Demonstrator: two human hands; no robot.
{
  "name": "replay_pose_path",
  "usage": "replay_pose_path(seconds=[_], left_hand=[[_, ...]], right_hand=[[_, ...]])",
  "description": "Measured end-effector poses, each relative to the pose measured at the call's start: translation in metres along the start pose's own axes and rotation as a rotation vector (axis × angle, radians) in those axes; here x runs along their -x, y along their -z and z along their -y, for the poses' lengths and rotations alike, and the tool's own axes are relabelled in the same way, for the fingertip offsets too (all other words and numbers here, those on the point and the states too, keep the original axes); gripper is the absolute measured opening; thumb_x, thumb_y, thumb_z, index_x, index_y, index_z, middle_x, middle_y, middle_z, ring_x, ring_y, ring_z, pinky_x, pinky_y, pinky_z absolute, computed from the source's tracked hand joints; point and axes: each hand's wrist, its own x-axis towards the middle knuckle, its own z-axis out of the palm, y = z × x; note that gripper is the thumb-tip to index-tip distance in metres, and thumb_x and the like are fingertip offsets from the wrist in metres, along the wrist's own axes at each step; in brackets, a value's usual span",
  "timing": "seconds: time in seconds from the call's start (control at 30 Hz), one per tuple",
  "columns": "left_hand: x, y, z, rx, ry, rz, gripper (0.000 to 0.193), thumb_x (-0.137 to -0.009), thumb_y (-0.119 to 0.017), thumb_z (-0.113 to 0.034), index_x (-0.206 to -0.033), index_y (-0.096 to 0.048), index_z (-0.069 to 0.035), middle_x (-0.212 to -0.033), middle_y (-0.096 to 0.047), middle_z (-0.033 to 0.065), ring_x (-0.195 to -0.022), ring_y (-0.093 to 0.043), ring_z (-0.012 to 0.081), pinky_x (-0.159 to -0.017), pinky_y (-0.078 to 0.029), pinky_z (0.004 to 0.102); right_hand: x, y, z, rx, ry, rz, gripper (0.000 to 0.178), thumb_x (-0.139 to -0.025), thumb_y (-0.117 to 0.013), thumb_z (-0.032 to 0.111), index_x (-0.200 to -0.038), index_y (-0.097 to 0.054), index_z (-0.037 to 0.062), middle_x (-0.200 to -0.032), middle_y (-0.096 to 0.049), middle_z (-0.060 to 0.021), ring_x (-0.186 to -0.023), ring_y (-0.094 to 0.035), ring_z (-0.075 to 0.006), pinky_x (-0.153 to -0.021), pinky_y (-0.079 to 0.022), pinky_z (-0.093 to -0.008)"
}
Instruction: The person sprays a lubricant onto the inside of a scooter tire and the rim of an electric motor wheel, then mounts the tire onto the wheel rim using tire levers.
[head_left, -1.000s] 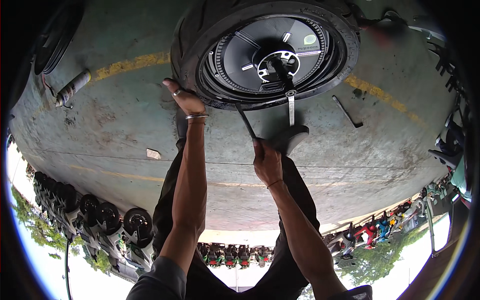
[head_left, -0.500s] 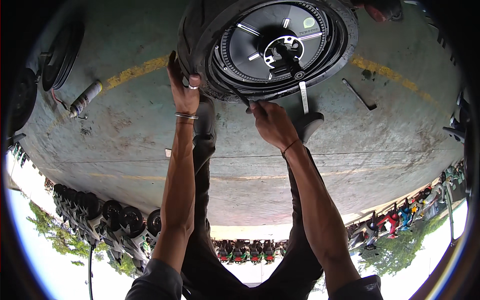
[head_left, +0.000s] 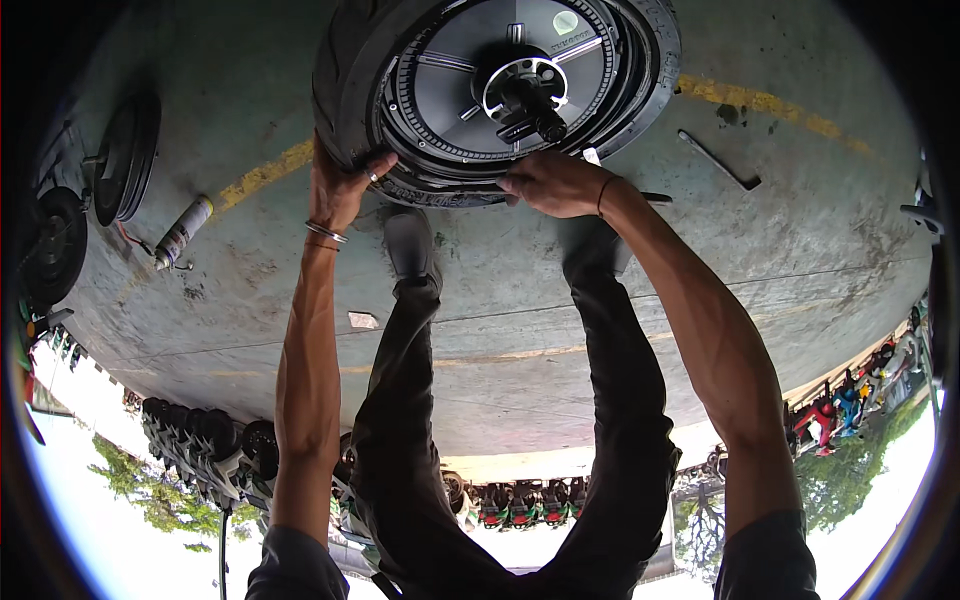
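Note:
A black tyre (head_left: 345,75) sits tilted on a wheel with a dark hub (head_left: 470,75), whose axle stub (head_left: 530,110) points towards me. My left hand (head_left: 343,182) is wrapped around the tyre's lower left side, thumb over the sidewall. At the lower rim my right hand (head_left: 560,183) is closed, its fingertips on a dark tyre lever lying against the tyre's edge, mostly hidden by the fingers. A short silver piece (head_left: 590,155) shows just above this hand, and a dark tip (head_left: 656,198) sticks out beyond its wrist.
A dark-ended metal bar (head_left: 718,160) lies on the floor at the right. At the left are a spray can (head_left: 184,232) and other wheels (head_left: 128,160). A small pale block (head_left: 363,320) lies near my left leg. Parked two-wheelers (head_left: 520,505) line the background.
In my view the wheel has shifted left. My right hand has come up against the tyre's lower edge, and the lever it held at a slant is now mostly hidden. My left hand keeps its hold.

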Motion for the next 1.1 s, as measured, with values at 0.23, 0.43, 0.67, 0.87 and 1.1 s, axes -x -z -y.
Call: replay_pose_path(seconds=[0.23, 0.43, 0.67, 0.87, 1.1], left_hand=[[0.002, 0.000, -0.012, 0.032, 0.038, -0.010, 0.087, -0.064, -0.086, -0.016, -0.133, -0.038, 0.002, -0.120, -0.058, 0.0162, -0.109, -0.057, 0.0252, -0.093, -0.046, 0.0358], [0.001, -0.008, -0.019, 0.109, 0.010, 0.000, 0.088, -0.063, -0.086, -0.016, -0.134, -0.037, 0.002, -0.122, -0.056, 0.0169, -0.109, -0.056, 0.0254, -0.093, -0.047, 0.0356], [0.004, -0.005, -0.022, 0.086, 0.049, -0.012, 0.093, -0.061, -0.087, -0.018, -0.135, -0.035, 0.002, -0.126, -0.054, 0.0182, -0.114, -0.054, 0.0272, -0.097, -0.044, 0.0361], [0.001, -0.006, -0.012, 0.098, 0.012, -0.002, 0.095, -0.061, -0.088, -0.020, -0.136, -0.034, 0.003, -0.128, -0.053, 0.0191, -0.115, -0.054, 0.0274, -0.097, -0.045, 0.0359], [0.003, -0.003, -0.011, 0.113, 0.004, -0.011, 0.093, -0.060, -0.088, -0.019, -0.132, -0.035, 0.004, -0.122, -0.054, 0.0182, -0.111, -0.055, 0.0263, -0.094, -0.046, 0.0347]], right_hand=[[-0.005, 0.004, -0.021, -0.127, 0.006, -0.057, 0.045, -0.102, -0.038, 0.036, -0.100, -0.069, 0.0036, -0.085, -0.069, -0.0120, -0.086, -0.065, -0.0255, -0.084, -0.048, -0.0390], [-0.032, 0.022, -0.054, -0.208, -0.065, -0.048, 0.047, -0.097, -0.045, 0.051, -0.107, -0.066, 0.0101, -0.059, -0.039, 0.0006, -0.051, -0.044, -0.0106, -0.046, -0.037, -0.0297], [-0.026, 0.039, -0.049, -0.312, -0.124, 0.228, 0.046, -0.101, -0.044, 0.045, -0.097, -0.067, 0.0054, -0.054, -0.021, 0.0088, -0.043, -0.019, -0.0047, -0.040, -0.020, -0.0238], [-0.036, 0.037, -0.070, -0.287, -0.086, 0.174, 0.046, -0.100, -0.046, 0.046, -0.097, -0.064, 0.0043, -0.056, -0.023, 0.0074, -0.046, -0.021, -0.0052, -0.042, -0.023, -0.0238], [-0.031, 0.031, -0.050, -0.299, -0.115, 0.187, 0.043, -0.101, -0.046, 0.044, -0.096, -0.063, 0.0058, -0.060, -0.023, 0.0062, -0.050, -0.023, -0.0044, -0.046, -0.026, -0.0221]])
